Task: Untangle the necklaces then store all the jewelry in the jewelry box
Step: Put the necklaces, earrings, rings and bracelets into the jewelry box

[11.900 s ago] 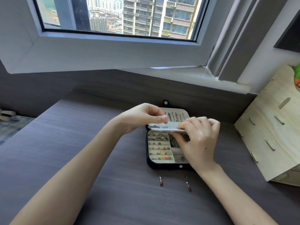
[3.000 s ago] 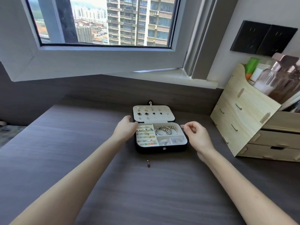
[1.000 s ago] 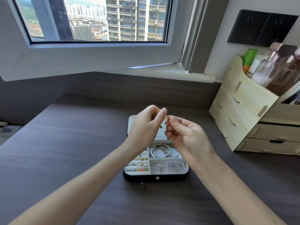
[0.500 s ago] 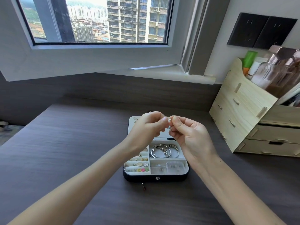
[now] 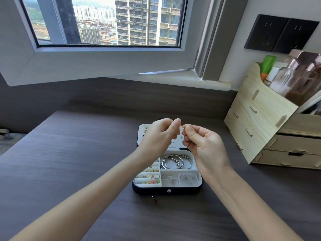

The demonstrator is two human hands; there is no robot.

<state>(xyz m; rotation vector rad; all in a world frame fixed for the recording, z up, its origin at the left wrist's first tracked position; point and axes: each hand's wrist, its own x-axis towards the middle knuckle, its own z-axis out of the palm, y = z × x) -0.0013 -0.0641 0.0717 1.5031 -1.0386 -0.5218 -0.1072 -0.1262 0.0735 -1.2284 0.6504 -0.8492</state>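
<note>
From the head view, we see the left grip (image 5: 159, 134) and the right grip (image 5: 203, 145) raised together, fingertips almost meeting. Between them they pinch a small thin silvery piece of jewelry (image 5: 181, 128). Both grips are closed on it with curled fingers. The piece is too small for us to tell what kind it is.

Directly beneath both grips, the black rectangular jewelry box with a pale lining (image 5: 167, 190) lies open on the dark wood-grain table (image 5: 69, 153). Its pale earring panel (image 5: 142, 134) shows just behind the left grip. Under the right grip's wrist, the silver bangles and beaded bracelet (image 5: 175, 161) rest in the box's upper right compartment. Under the left forearm, small coloured studs (image 5: 151, 178) sit in the ridged rows.

Nearer to us than the grips, just in front of the box's front wall, a red-headed pin earring (image 5: 154, 200) lies on the table. Well to the right of the right grip stands a light wooden drawer organiser (image 5: 260, 129) holding bottles. Beyond the grips, an open white-framed window (image 5: 104, 65) leans inward.
</note>
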